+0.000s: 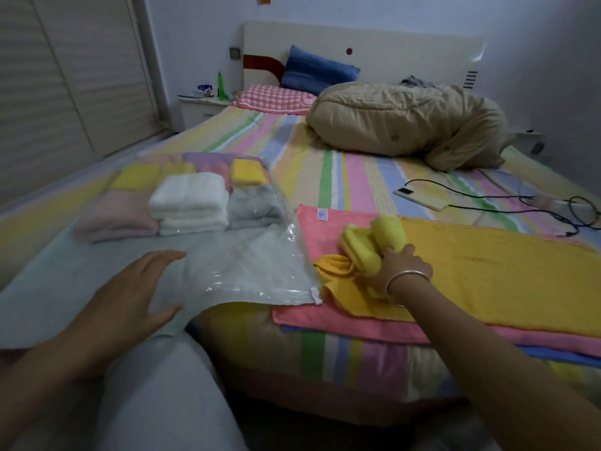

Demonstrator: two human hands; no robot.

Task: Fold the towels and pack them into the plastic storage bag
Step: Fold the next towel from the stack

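Observation:
A clear plastic storage bag [240,265] lies on the bed at the left, holding several folded towels: white [190,198], grey [253,206], pink [113,216] and yellow ones [248,170]. My left hand [130,297] rests flat and open on the bag's near end. My right hand [395,266] grips a folded pale yellow towel [370,239]. Under it lie an orange-yellow towel [504,271] spread flat, a pink towel [322,222] and a blue one [553,354] below.
A beige duvet [406,122] is bunched at the far right of the striped bed [341,177]. A phone [419,198] on a black cable [553,209] lies behind the spread towels. Pillows [276,99] sit at the headboard, a nightstand [198,109] at far left.

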